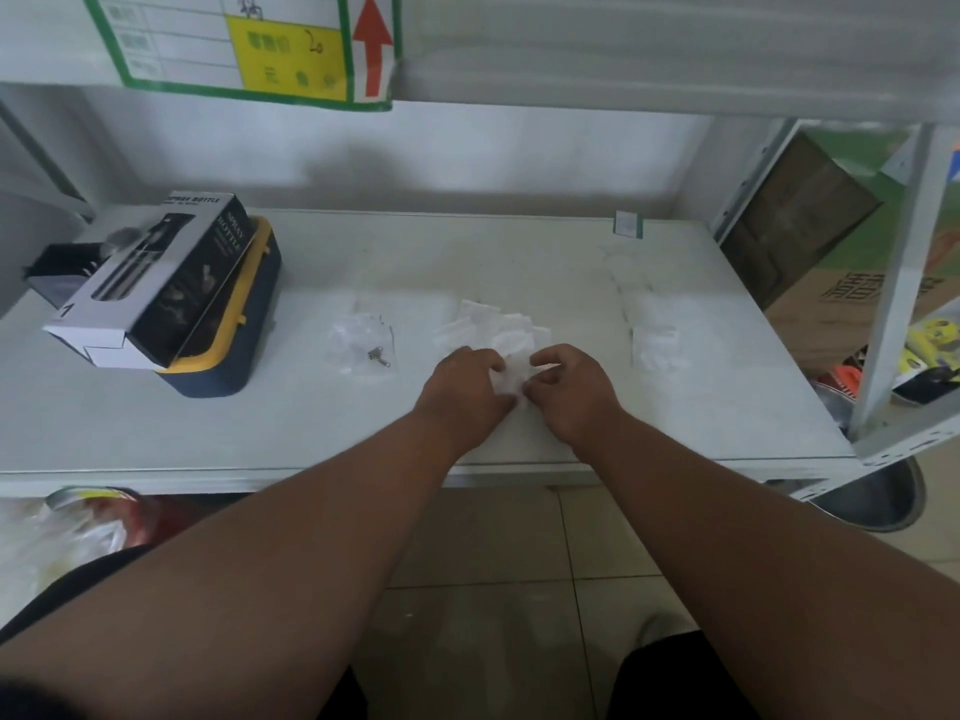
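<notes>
White shelf (519,241): small packet (511,377), pile (493,324) behind, spray-bottle box (156,283) left.

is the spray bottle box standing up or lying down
Lying down: the spray bottle box rests lengthwise, tilted, on the blue and yellow case.

A: The small bag (511,379), what is it made of?
B: Thin clear plastic, glossy and crinkled, same as the loose bags (488,324).
A: And the shelf board (208,423)?
B: Matt and smooth, faintly scuffed.
A: The box (171,283)?
B: Printed card with a slight sheen. The blue-and-yellow case (228,371) is smooth plastic, and the tiny hardware (378,354) looks like bright metal.
</notes>
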